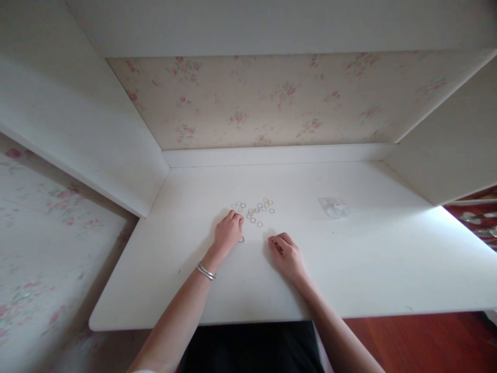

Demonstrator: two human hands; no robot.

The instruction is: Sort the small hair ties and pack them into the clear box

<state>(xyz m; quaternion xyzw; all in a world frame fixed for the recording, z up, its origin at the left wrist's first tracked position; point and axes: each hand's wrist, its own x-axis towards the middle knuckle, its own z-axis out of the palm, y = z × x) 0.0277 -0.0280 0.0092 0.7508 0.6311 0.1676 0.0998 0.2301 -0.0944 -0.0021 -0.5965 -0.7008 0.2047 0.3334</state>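
Observation:
Several small thin rings (257, 211), some silvery and some golden, lie loosely grouped on the white desk. At the left side of this group is my left hand (230, 229), its fingers bent and pressed together, tips down by the rings; what they pinch, if anything, is hidden. One separate ring (242, 239) lies beside that hand, partly covered by it. Closer to me and to the right, my right hand (287, 254) rests on the desk with its fingers curled in. Something small and dark shows inside its curl, too small to name.
A crumpled clear plastic bag (334, 207) lies on the white desk (373, 269) to the right of the rings. White panels (454, 129) enclose the desk at both sides, with flowered wallpaper (252, 103) behind. A board (272, 26) overhangs the back.

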